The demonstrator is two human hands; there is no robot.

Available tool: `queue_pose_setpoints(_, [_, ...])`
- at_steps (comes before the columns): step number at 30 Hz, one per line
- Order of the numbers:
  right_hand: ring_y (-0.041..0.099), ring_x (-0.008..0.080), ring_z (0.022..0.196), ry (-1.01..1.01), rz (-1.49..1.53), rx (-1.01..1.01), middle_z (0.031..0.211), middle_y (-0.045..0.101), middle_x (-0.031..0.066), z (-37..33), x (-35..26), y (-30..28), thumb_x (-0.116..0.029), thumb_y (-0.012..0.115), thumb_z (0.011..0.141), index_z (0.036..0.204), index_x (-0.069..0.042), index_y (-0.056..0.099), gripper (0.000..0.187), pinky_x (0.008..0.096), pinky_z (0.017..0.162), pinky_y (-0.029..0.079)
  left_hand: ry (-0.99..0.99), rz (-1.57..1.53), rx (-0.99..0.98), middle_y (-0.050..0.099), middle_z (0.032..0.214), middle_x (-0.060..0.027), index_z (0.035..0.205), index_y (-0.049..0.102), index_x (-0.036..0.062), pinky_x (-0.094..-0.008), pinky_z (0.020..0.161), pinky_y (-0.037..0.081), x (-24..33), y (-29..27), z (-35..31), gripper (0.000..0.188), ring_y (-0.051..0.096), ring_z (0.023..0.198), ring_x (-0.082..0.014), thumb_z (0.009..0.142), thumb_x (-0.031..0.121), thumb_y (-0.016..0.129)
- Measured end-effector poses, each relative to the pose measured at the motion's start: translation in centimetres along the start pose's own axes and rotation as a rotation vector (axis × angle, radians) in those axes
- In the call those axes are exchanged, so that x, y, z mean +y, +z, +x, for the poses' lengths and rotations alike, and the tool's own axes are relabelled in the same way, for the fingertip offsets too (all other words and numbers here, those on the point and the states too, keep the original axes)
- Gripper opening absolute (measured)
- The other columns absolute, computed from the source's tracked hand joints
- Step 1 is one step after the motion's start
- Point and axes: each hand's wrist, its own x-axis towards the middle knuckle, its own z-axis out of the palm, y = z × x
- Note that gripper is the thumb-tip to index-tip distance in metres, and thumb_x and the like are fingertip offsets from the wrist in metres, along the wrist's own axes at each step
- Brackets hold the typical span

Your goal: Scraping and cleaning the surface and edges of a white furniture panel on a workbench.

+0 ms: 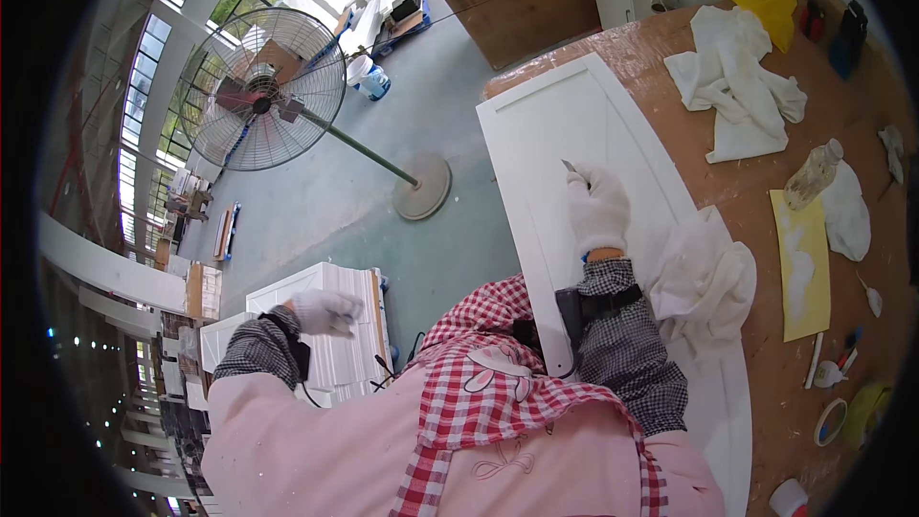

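My right hand point(598, 208), in a white glove, is over a long white door panel point(546, 120) with a raised border, which lies on the brown table. Its fingers are closed round a small blade point(569, 166) whose grey pointed tip sticks out; the rest is hidden in the glove. My left hand point(327, 312), also gloved, is out to the left at the stack of white panels point(337, 364). Its fingers are loosely bent and apart, with nothing visible in them; whether they touch the stack I cannot tell. A crumpled white cloth point(704, 278) lies beside my right wrist.
On the brown table point(708, 421) are another white cloth point(732, 86), a yellow sanding sheet point(802, 268), a clear bottle point(814, 172), a tape roll point(831, 421) and a yellow bag point(761, 2). A large standing fan point(260, 101) and a big cardboard box point(517, 0) stand beyond.
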Motion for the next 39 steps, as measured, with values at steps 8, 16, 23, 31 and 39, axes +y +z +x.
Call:
queue_pose_setpoints(8, [0.071, 0.0311, 0.091, 0.042, 0.026, 0.045, 0.094, 0.075, 0.0149, 0.0, -0.1, -0.1, -0.025, 0.07, 0.088, 0.1, -0.008, 0.077, 0.021, 0.0411, 0.083, 0.055, -0.564, 0.533, -0.068, 0.067, 0.101, -0.0019, 0.118, 0.065, 0.0131, -0.0451, 0.092, 0.056, -16.8, -1.2, 0.6, 0.027, 0.066, 0.085, -0.0169, 0.098, 0.031, 0.062])
queue_pose_setpoints(16, [0.071, 0.0317, 0.088, 0.05, 0.029, 0.038, 0.092, 0.074, 0.0157, 0.4, 0.1, 0.1, -0.024, 0.071, 0.088, 0.1, -0.008, 0.077, 0.021, 0.0417, 0.081, 0.055, -0.432, 0.352, 0.719, 0.067, 0.1, -0.004, 0.116, 0.066, 0.0119, -0.0449, 0.087, 0.058, -11.6, -6.1, -4.2, 0.026, 0.066, 0.086, -0.0189, 0.098, 0.031, 0.061])
queue_pose_setpoints(23, [0.071, 0.031, 0.087, 0.018, 0.068, 0.038, 0.091, 0.074, 0.0148, 0.2, 0.4, -0.1, -0.025, 0.07, 0.089, 0.1, -0.009, 0.077, 0.021, 0.041, 0.08, 0.055, -0.241, 0.302, 0.742, 0.066, 0.105, -0.0093, 0.109, 0.067, 0.0077, -0.047, 0.089, 0.06, -6.8, -4.9, -4.3, 0.024, 0.067, 0.098, -0.0238, 0.098, 0.028, 0.06])
queue_pose_setpoints(31, [0.072, 0.031, 0.083, 0.087, 0.017, -0.006, 0.087, 0.074, 0.015, 0.2, -0.7, -0.4, -0.023, 0.07, 0.088, 0.1, -0.008, 0.078, 0.021, 0.041, 0.078, 0.055, -0.352, 0.446, 0.78, 0.069, 0.103, -0.0107, 0.114, 0.069, 0.0062, -0.0406, 0.078, 0.062, -3.5, -6.7, -4.1, 0.029, 0.069, 0.086, -0.0213, 0.1, 0.029, 0.058])
queue_pose_setpoints(39, [0.069, 0.0322, 0.091, -0.026, 0.008, 0.004, 0.091, 0.073, 0.0145, -0.1, -0.8, -0.7, -0.017, 0.068, 0.088, 0.094, -0.005, 0.075, 0.015, 0.0402, 0.079, 0.054, -0.405, 0.647, 0.744, 0.07, 0.1, -0.0118, 0.109, 0.07, 0.0051, -0.0424, 0.08, 0.063, 5.5, -10.5, -2.9, 0.026, 0.071, 0.089, -0.0247, 0.099, 0.027, 0.06])
